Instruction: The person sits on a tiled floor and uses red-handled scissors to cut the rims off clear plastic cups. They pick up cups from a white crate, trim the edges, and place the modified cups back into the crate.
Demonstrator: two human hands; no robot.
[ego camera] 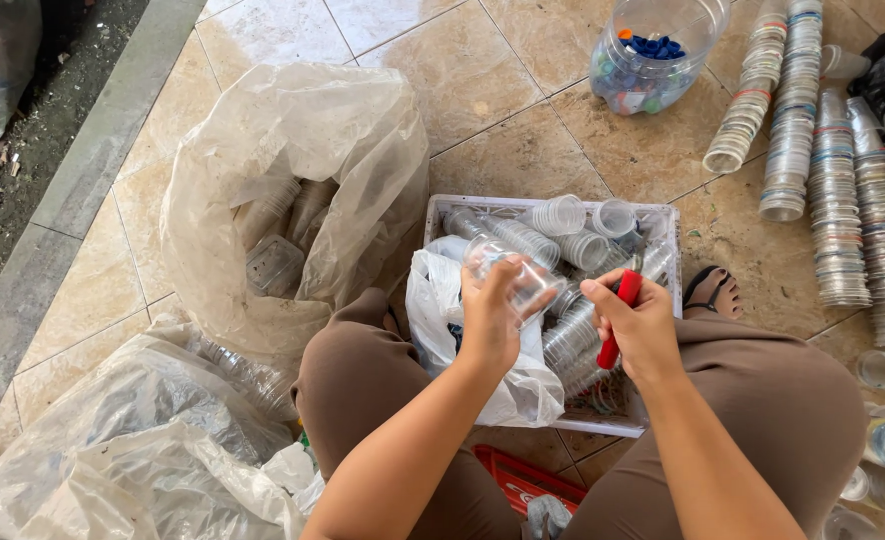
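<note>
My left hand grips a clear plastic cup, holding it tilted above a white crate. My right hand is closed around a red-handled tool, its tip close to the cup's rim. The crate sits between my knees and holds several clear plastic cups, some stacked, plus a white plastic bag draped over its near left corner.
A large clear bag with plastic items stands to the left; more crumpled clear bags lie at lower left. Rows of stacked cups line the tiled floor at right. A clear jar with coloured caps lies at the top. A sandalled foot rests beside the crate.
</note>
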